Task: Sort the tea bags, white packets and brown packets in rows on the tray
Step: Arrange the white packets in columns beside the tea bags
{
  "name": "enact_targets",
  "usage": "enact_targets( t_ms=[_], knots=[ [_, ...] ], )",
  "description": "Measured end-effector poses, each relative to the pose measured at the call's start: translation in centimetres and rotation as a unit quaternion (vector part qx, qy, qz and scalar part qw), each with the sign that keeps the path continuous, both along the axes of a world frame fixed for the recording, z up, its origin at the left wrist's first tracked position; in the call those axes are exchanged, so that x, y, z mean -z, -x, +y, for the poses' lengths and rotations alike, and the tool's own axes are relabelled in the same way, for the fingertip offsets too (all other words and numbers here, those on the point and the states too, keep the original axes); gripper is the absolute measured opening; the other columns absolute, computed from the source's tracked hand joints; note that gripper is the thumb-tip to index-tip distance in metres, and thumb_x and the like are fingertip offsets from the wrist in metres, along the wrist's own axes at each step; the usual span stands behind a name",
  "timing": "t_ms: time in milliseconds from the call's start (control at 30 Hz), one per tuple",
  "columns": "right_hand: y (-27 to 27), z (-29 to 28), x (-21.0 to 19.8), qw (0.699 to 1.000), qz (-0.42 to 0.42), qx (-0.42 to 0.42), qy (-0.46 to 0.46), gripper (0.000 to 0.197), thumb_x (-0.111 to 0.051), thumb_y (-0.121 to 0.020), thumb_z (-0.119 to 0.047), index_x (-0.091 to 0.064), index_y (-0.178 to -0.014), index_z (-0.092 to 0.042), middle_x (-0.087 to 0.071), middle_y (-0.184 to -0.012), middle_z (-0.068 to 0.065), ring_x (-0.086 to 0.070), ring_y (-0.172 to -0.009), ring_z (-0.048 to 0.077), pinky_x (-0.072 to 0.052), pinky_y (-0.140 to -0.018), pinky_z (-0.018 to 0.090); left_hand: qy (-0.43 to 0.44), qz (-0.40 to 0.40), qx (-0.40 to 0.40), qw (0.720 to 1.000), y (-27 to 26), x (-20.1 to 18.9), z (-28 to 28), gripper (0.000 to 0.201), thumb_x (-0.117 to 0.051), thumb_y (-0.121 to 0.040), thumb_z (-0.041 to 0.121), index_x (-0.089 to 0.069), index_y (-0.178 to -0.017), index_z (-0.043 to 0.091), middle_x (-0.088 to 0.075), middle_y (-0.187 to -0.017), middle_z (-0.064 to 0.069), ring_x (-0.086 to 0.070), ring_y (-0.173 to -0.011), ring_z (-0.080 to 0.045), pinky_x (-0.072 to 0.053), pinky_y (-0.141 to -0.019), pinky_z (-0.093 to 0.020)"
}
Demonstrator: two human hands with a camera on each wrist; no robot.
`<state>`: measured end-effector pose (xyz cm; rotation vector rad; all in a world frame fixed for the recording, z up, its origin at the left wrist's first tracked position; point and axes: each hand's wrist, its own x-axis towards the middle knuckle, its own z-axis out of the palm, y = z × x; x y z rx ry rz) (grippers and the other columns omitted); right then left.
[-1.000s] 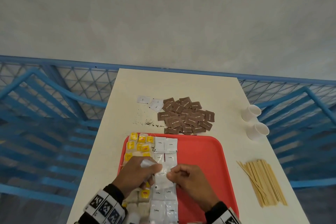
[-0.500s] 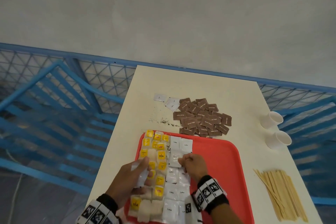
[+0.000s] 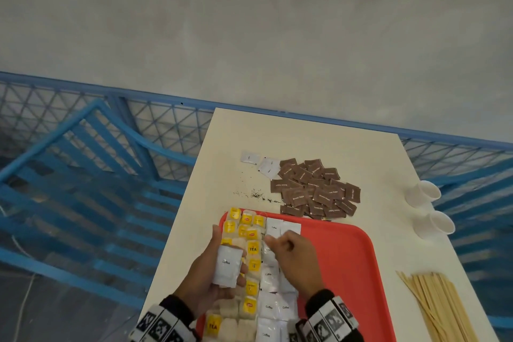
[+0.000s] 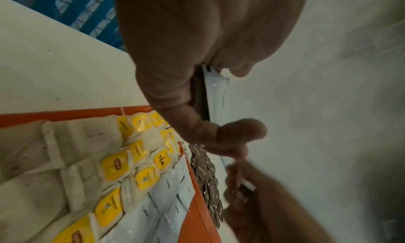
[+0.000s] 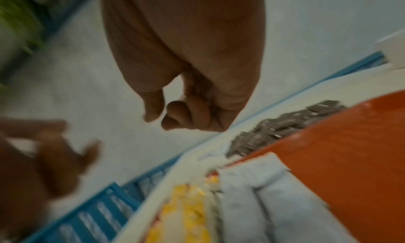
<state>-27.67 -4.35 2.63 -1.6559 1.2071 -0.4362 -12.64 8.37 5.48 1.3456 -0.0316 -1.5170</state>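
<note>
A red tray (image 3: 338,258) lies at the table's near edge. Tea bags (image 3: 248,253) with yellow tags fill its left columns, and white packets (image 3: 273,305) lie in rows beside them. My left hand (image 3: 229,250) is palm up over the tea bags and grips a small stack of white packets (image 3: 226,266), seen edge-on in the left wrist view (image 4: 217,97). My right hand (image 3: 273,243) hovers over the white rows, fingers curled; the right wrist view shows nothing between thumb and forefinger (image 5: 160,118). Brown packets (image 3: 316,189) lie piled beyond the tray.
Two loose white packets (image 3: 259,162) lie left of the brown pile, with tea crumbs (image 3: 255,194) nearby. Two white cups (image 3: 427,191) lie tipped at the right edge. Wooden stirrers (image 3: 438,308) lie right of the tray. A blue railing (image 3: 111,175) runs along the table's left side.
My right hand has drawn back from the far end of the white rows toward my left hand. The left hand has turned palm up, showing its stack.
</note>
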Motion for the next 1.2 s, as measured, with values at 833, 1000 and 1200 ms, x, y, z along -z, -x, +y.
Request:
enact_targets(
  t_ms=[833,1000,1200],
  knots=[
    [5.1,-1.2,-4.6,0.985,-0.097,-0.118,-0.083,0.013,-0.074,-0.087,-0.029,-0.077,-0.085,-0.016,-0.070,-0.073,-0.011,-0.056,-0.065,-0.001,-0.045,-0.065,0.017,0.058,-0.256,0.202,0.944,5.3,-0.6,-2.6,0.034,-0.078,-0.084,0.043,-0.067,-0.064,0.016,-0.068,-0.063,-0.023,-0.062,-0.053,-0.025,-0.044,-0.045,-0.024],
    [5.1,-1.0,-3.6,0.989,-0.102,-0.075,-0.072,0.016,-0.072,-0.089,-0.022,-0.074,-0.078,-0.009,-0.065,-0.065,-0.009,-0.052,-0.062,0.005,-0.043,-0.062,0.022,0.054,-0.239,0.194,0.950,5.8,-0.1,-2.4,0.039,-0.075,-0.086,0.041,-0.066,-0.066,0.008,-0.066,-0.066,-0.030,-0.061,-0.048,-0.022,-0.043,-0.045,-0.024],
    [6.8,-0.7,-2.9,0.984,-0.119,0.005,-0.136,0.024,-0.071,-0.089,-0.033,-0.074,-0.085,-0.010,-0.068,-0.067,-0.004,-0.056,-0.058,0.003,-0.043,-0.056,0.014,0.003,-0.184,0.120,0.976,6.2,0.8,-1.8,0.040,-0.075,-0.081,0.044,-0.071,-0.076,0.005,-0.066,-0.062,-0.021,-0.049,-0.042,-0.019,-0.037,-0.043,-0.021]
  ],
)
